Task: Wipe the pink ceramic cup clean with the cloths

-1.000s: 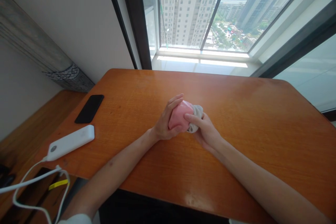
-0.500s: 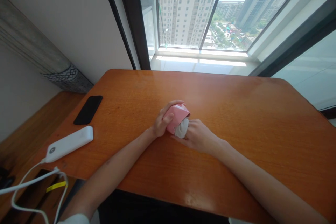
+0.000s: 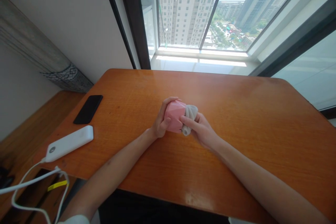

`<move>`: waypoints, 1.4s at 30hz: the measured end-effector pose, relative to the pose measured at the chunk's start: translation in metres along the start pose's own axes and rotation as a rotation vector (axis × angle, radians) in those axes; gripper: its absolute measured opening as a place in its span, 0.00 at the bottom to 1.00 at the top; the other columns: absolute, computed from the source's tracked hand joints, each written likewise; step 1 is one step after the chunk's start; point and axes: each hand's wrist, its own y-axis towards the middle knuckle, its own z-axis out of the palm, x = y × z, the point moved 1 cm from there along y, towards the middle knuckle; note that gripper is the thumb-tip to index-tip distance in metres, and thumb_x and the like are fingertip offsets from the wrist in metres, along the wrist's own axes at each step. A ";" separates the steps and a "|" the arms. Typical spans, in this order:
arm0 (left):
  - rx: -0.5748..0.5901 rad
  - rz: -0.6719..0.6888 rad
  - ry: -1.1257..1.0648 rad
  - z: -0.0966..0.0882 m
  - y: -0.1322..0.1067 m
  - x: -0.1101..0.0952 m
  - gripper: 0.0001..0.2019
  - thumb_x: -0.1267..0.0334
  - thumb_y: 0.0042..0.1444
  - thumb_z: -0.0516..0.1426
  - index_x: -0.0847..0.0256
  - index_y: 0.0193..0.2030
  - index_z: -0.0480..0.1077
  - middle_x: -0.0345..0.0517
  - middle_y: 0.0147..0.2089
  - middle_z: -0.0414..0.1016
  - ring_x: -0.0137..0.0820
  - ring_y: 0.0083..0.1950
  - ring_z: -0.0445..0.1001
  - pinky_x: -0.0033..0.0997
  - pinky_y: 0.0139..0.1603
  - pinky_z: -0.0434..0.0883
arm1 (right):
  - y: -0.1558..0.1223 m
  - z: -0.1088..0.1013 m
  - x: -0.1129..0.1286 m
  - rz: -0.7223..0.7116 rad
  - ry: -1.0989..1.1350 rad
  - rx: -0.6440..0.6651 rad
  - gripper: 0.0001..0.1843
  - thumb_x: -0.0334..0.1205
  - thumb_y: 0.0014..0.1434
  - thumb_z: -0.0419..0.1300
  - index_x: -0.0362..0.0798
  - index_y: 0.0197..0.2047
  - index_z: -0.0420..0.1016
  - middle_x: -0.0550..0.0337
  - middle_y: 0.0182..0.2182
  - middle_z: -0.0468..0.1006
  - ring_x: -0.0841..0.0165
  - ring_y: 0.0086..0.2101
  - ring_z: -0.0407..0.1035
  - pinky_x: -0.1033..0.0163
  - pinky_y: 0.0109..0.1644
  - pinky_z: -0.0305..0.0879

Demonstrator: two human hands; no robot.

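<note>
My left hand (image 3: 160, 124) curls around a pink faceted object (image 3: 174, 116), holding it just above the middle of the wooden table. A crumpled grey-white cloth (image 3: 190, 119) is pressed against the object's right side. My right hand (image 3: 199, 129) pinches that cloth against the pink surface, with its fingers lying across the cloth's lower part. The object's far side and the part of it inside my left palm are hidden.
A black smartphone (image 3: 88, 109) and a white power strip (image 3: 69, 143) with a white cable (image 3: 31, 182) lie at the table's left. The orange wooden table (image 3: 236, 147) has rounded corners and stands before a tall window (image 3: 189, 14).
The cloth has moved from the underside of the pink object to its right side. My right hand has risen onto the cloth, and the object has turned slightly in my left hand.
</note>
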 end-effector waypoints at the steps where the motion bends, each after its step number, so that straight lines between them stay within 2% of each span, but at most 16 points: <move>1: -0.002 -0.037 -0.070 0.001 0.000 0.000 0.38 0.31 0.65 0.57 0.54 0.73 0.65 0.57 0.67 0.73 0.52 0.63 0.77 0.58 0.69 0.73 | -0.001 -0.002 0.000 -0.038 -0.085 0.077 0.26 0.63 0.61 0.75 0.48 0.34 0.77 0.61 0.27 0.76 0.69 0.28 0.67 0.63 0.32 0.66; 3: 0.002 -0.117 -0.211 0.003 0.001 -0.001 0.37 0.32 0.65 0.56 0.55 0.71 0.65 0.57 0.63 0.77 0.51 0.60 0.79 0.57 0.65 0.75 | -0.004 -0.008 0.000 -0.160 -0.294 0.200 0.21 0.59 0.66 0.73 0.48 0.38 0.79 0.60 0.31 0.79 0.67 0.31 0.71 0.62 0.36 0.69; 6: 0.013 -0.216 -0.303 0.003 0.004 -0.002 0.34 0.34 0.64 0.56 0.57 0.67 0.69 0.56 0.58 0.81 0.49 0.57 0.80 0.53 0.61 0.76 | -0.005 -0.016 -0.001 -0.418 -0.710 0.282 0.14 0.51 0.69 0.71 0.50 0.42 0.80 0.57 0.35 0.83 0.64 0.34 0.74 0.60 0.40 0.70; 9: 0.066 -0.275 -0.280 0.003 0.006 -0.002 0.33 0.37 0.64 0.58 0.60 0.66 0.72 0.55 0.57 0.82 0.49 0.55 0.81 0.50 0.59 0.76 | -0.003 -0.021 -0.009 -0.644 -1.107 0.351 0.11 0.42 0.72 0.65 0.49 0.36 0.79 0.56 0.31 0.82 0.65 0.31 0.72 0.60 0.38 0.66; 11: 0.090 -0.294 -0.293 0.003 0.006 -0.001 0.34 0.38 0.65 0.58 0.60 0.68 0.72 0.56 0.58 0.82 0.49 0.56 0.81 0.51 0.60 0.77 | -0.002 -0.024 -0.012 -0.707 -1.195 0.342 0.14 0.38 0.72 0.62 0.49 0.32 0.77 0.57 0.28 0.80 0.66 0.29 0.71 0.60 0.36 0.63; 14: 0.040 -0.279 -0.339 0.003 0.006 0.003 0.38 0.32 0.69 0.53 0.55 0.74 0.66 0.58 0.70 0.74 0.51 0.64 0.79 0.54 0.66 0.75 | -0.001 -0.023 -0.009 -0.592 -0.997 0.208 0.16 0.43 0.69 0.65 0.50 0.28 0.74 0.60 0.25 0.77 0.68 0.26 0.67 0.62 0.34 0.60; 16: 0.036 -0.198 -0.279 0.002 0.006 0.004 0.43 0.27 0.68 0.53 0.51 0.80 0.59 0.58 0.79 0.64 0.54 0.73 0.73 0.58 0.73 0.71 | 0.000 -0.019 -0.002 -0.372 -0.691 0.084 0.20 0.50 0.66 0.70 0.50 0.27 0.74 0.62 0.25 0.75 0.69 0.26 0.66 0.62 0.32 0.61; 19: 0.109 -0.040 -0.078 -0.001 0.004 0.006 0.51 0.27 0.61 0.63 0.45 0.84 0.52 0.55 0.85 0.52 0.57 0.80 0.63 0.61 0.79 0.64 | 0.001 -0.008 0.006 -0.059 -0.151 -0.083 0.23 0.60 0.58 0.76 0.49 0.32 0.78 0.61 0.27 0.77 0.67 0.27 0.68 0.62 0.33 0.67; 21: 0.110 0.016 0.030 -0.003 0.003 0.006 0.52 0.29 0.60 0.66 0.45 0.83 0.52 0.55 0.84 0.52 0.57 0.78 0.64 0.61 0.79 0.64 | 0.002 -0.002 0.007 0.019 0.097 -0.148 0.24 0.61 0.54 0.78 0.49 0.37 0.82 0.60 0.31 0.80 0.67 0.30 0.71 0.61 0.36 0.72; 24: 0.039 0.009 0.052 -0.002 0.001 0.007 0.47 0.31 0.62 0.64 0.50 0.80 0.57 0.58 0.76 0.64 0.52 0.70 0.72 0.58 0.75 0.68 | 0.002 0.000 0.001 0.021 0.175 -0.122 0.24 0.63 0.57 0.77 0.50 0.39 0.82 0.59 0.33 0.82 0.66 0.32 0.73 0.62 0.40 0.73; 27: 0.007 -0.093 -0.120 0.003 -0.001 0.006 0.44 0.29 0.62 0.60 0.54 0.77 0.60 0.56 0.66 0.74 0.50 0.62 0.77 0.57 0.68 0.74 | -0.002 -0.004 -0.005 -0.075 -0.034 0.035 0.24 0.63 0.68 0.68 0.49 0.36 0.80 0.58 0.30 0.80 0.66 0.31 0.72 0.61 0.38 0.70; 30: -0.001 -0.222 -0.351 0.008 0.001 0.002 0.39 0.32 0.63 0.58 0.56 0.72 0.64 0.55 0.59 0.80 0.48 0.56 0.81 0.52 0.61 0.78 | -0.005 -0.009 -0.003 -0.289 -0.404 0.194 0.18 0.52 0.75 0.62 0.50 0.36 0.77 0.59 0.30 0.79 0.66 0.31 0.71 0.60 0.37 0.67; 33: -0.008 -0.384 -0.501 0.008 0.005 0.003 0.35 0.35 0.64 0.57 0.59 0.68 0.68 0.54 0.54 0.85 0.46 0.52 0.84 0.47 0.57 0.78 | -0.004 -0.014 0.001 -0.553 -0.844 0.287 0.10 0.37 0.69 0.60 0.50 0.34 0.74 0.60 0.28 0.77 0.67 0.28 0.67 0.61 0.35 0.63; 35: -0.014 -0.495 -0.542 0.006 0.008 0.006 0.35 0.36 0.64 0.58 0.61 0.67 0.70 0.54 0.53 0.86 0.46 0.52 0.85 0.47 0.57 0.78 | -0.001 -0.018 0.002 -0.681 -1.131 0.327 0.08 0.31 0.64 0.59 0.49 0.34 0.75 0.58 0.29 0.79 0.66 0.28 0.68 0.60 0.35 0.63; 38: -0.020 -0.588 -0.575 0.004 0.011 0.008 0.37 0.35 0.61 0.60 0.63 0.66 0.73 0.56 0.54 0.87 0.48 0.53 0.86 0.48 0.59 0.78 | 0.002 -0.021 0.000 -0.750 -1.448 0.365 0.10 0.24 0.61 0.60 0.47 0.37 0.79 0.52 0.33 0.83 0.61 0.34 0.75 0.57 0.43 0.71; 42: -0.046 -0.625 -0.598 0.004 0.014 0.004 0.38 0.34 0.61 0.59 0.66 0.63 0.77 0.59 0.54 0.88 0.49 0.54 0.86 0.47 0.61 0.77 | -0.002 -0.016 0.004 -0.698 -1.661 0.370 0.12 0.21 0.62 0.61 0.43 0.41 0.83 0.45 0.40 0.86 0.54 0.42 0.79 0.53 0.53 0.76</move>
